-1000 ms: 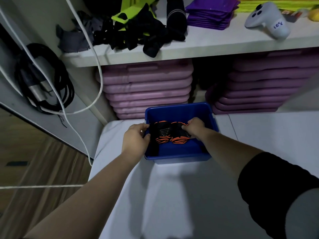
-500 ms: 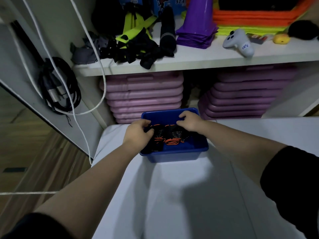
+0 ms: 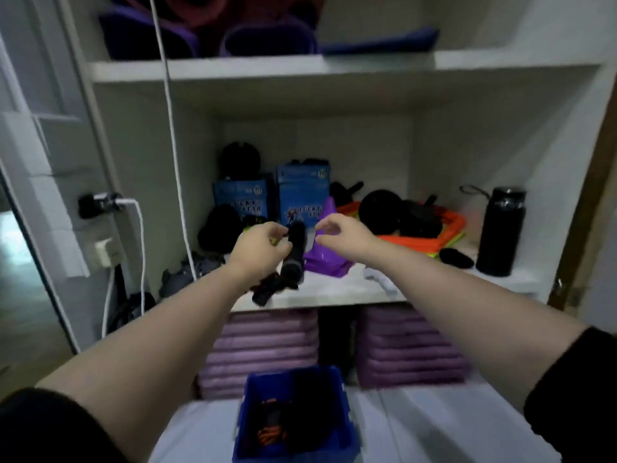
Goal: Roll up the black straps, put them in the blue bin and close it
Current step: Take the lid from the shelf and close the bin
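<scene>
Fingers of my left hand (image 3: 263, 243) and right hand (image 3: 340, 228) hover half-curled, empty, over the shelf (image 3: 334, 292); blur hides detail. Black straps (image 3: 273, 287) possibly tangled, could spill while the blue bin (image 3: 293, 426) below sits open on the bench (image 3: 450, 426).

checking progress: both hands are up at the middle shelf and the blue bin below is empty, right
Not quite. The head view shows both hands, left hand and right hand, up at the middle shelf, but the blue bin below already holds rolled black straps with orange edging.
</scene>
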